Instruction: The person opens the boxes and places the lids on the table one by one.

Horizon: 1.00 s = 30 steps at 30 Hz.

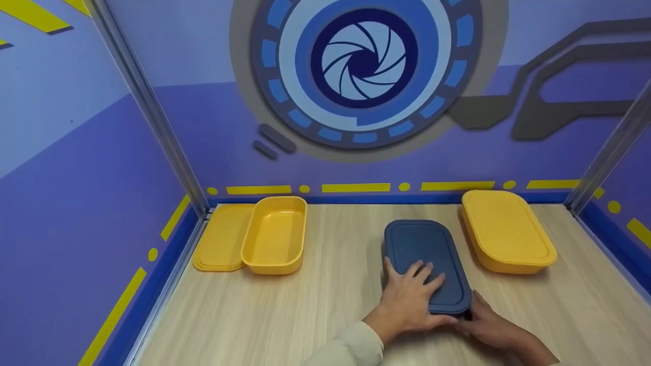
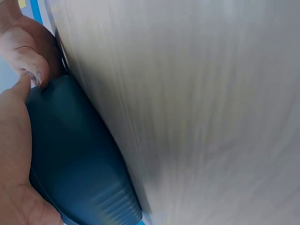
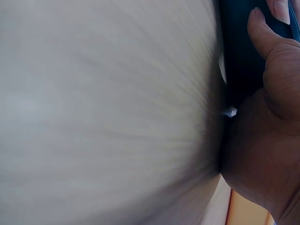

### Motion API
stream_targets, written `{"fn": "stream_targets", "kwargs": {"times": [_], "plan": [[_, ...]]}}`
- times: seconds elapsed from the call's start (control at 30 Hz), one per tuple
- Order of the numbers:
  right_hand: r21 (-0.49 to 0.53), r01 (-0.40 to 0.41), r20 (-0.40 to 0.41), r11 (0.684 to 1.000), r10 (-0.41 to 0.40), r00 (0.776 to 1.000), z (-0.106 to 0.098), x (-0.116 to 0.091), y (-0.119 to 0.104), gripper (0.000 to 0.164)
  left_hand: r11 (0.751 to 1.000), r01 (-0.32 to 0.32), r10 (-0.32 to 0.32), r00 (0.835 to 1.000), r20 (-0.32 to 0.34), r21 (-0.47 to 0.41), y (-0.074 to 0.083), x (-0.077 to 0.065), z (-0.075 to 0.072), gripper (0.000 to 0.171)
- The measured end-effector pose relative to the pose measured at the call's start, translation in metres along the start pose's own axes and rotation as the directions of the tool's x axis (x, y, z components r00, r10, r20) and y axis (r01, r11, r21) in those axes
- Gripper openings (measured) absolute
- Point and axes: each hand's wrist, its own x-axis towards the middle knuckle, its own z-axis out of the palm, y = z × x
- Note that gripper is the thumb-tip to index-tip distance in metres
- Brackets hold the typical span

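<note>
A dark blue lidded lunch box (image 1: 427,244) stands on the table, its lid lying flat on top. My left hand (image 1: 409,302) rests palm down over the lid's near half, fingers spread, the thumb along the near edge. At the near right corner, my right hand (image 1: 491,323) grips the box, its thumb on the near wall. The left wrist view shows the box's dark side wall (image 2: 77,154) with both thumbs close together. In the right wrist view the right thumb (image 3: 262,35) lies against the wall; its other fingers are mostly hidden.
A yellow lidded box (image 1: 508,231) stands to the right of the blue one. At the back left, an open yellow box (image 1: 277,236) sits beside a yellow lid (image 1: 224,236), overlapping its edge. Printed panels (image 1: 356,173) enclose the wooden table (image 1: 325,305) at the back and sides.
</note>
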Motion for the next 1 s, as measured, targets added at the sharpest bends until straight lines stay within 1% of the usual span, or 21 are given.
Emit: {"fn": "stream_targets", "kwargs": {"times": [0.2, 0.3, 0.47, 0.63, 0.77, 0.9, 1.0], "plan": [[0.014, 0.011, 0.001, 1.0, -0.011, 1.0, 0.0007, 0.0007, -0.0001, 0.111, 1.0, 0.005, -0.005, 0.999, -0.045, 0.004, 0.001, -0.0014, 0.0014, 0.095], [0.019, 0.01, -0.001, 1.0, -0.01, 1.0, -0.0002, 0.0003, -0.001, 0.111, 1.0, 0.004, -0.004, 0.999, -0.05, 0.003, 0.001, -0.0016, 0.0012, 0.094], [0.011, -0.013, -0.002, 1.0, 0.013, 1.0, -0.001, -0.0001, -0.0018, 0.112, 1.0, 0.005, -0.005, 0.999, -0.043, -0.005, 0.0004, -0.0015, 0.0006, 0.094], [0.028, 0.015, 0.002, 0.999, -0.015, 1.0, 0.0001, 0.002, 0.0021, 0.11, 1.0, -0.001, 0.001, 0.999, -0.036, -0.003, -0.0004, -0.0016, 0.0007, 0.094], [0.064, 0.032, 0.012, 0.997, -0.033, 0.999, -0.0002, 0.0026, 0.0043, 0.109, 1.0, -0.006, 0.006, 1.0, -0.02, -0.005, -0.0001, -0.0011, -0.0006, 0.095], [0.066, 0.016, 0.011, 0.998, -0.016, 1.0, 0.0001, 0.0016, 0.0032, 0.111, 1.0, -0.008, 0.008, 1.0, 0.003, -0.015, -0.0001, -0.0008, -0.0012, 0.095], [0.04, 0.004, 0.007, 0.999, -0.004, 1.0, 0.0011, 0.0015, 0.0021, 0.112, 1.0, -0.01, 0.01, 1.0, 0.013, -0.011, -0.0011, -0.0013, -0.0005, 0.095]]}}
